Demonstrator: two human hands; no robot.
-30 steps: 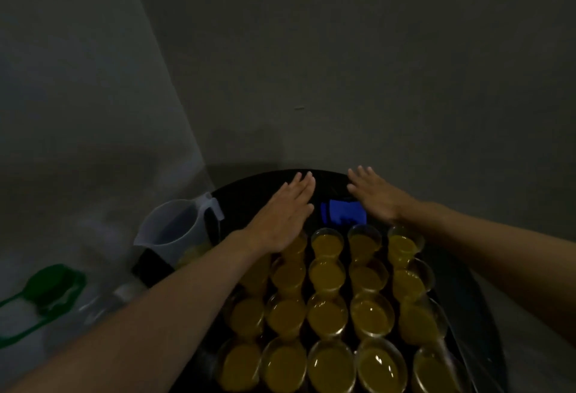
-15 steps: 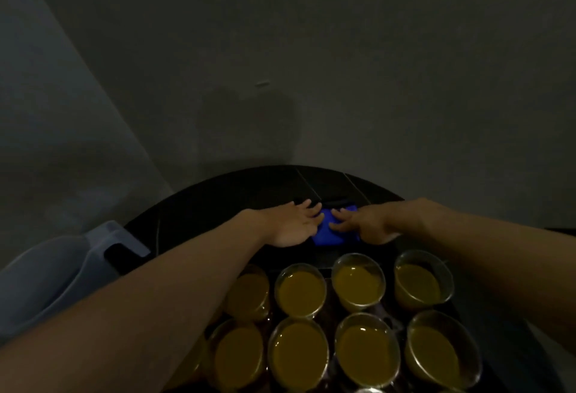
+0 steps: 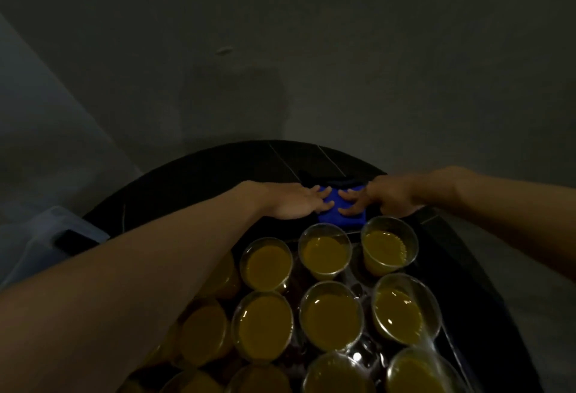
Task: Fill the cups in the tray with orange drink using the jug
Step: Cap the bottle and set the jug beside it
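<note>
Several clear plastic cups full of orange drink stand packed together on a dark tray on a round black table. Beyond the cups lies a small blue cloth. My left hand and my right hand both rest on it from either side, fingers stretched flat and tips nearly meeting. My left forearm crosses over the cups at the left. The clear plastic jug sits at the left edge of view, partly cut off, its contents not visible.
The black round table stands against a grey wall; its far rim curves just behind my hands. A dark object lies behind the blue cloth. Pale floor or sheet shows at the left beside the jug.
My hands have come down from above the tray onto the blue cloth and drawn together on it. The view has moved in closer and lower, pushing the jug to the left edge.
</note>
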